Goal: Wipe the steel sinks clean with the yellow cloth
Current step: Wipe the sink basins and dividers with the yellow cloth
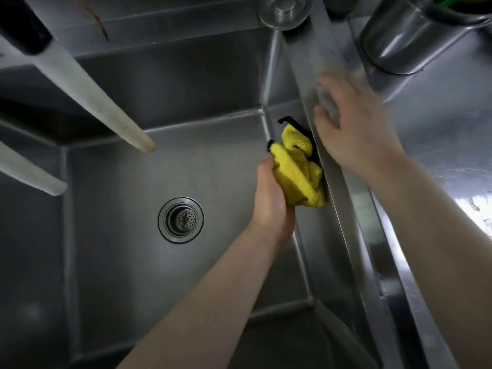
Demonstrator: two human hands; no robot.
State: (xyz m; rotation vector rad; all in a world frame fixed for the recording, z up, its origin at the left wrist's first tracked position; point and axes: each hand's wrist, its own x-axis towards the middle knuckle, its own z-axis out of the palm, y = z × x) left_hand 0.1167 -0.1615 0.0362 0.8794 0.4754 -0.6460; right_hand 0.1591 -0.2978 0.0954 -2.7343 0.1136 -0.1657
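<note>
I look down into a deep steel sink (111,262) with a round strainer drain (181,219) in its floor. My left hand (271,198) grips a bunched yellow cloth (298,169) with black edging and holds it against the sink's right wall, just below the rim. My right hand (354,126) is blurred and lies over the steel divider rim (343,187), fingers spread and slightly bent. I cannot make out anything held in it.
Two white tapered spouts (90,91) (29,174) reach over the sink from the upper left. A steel tap base (283,10) stands at the back rim. A steel pot (404,35) stands on the wet steel surface (452,145) at the upper right.
</note>
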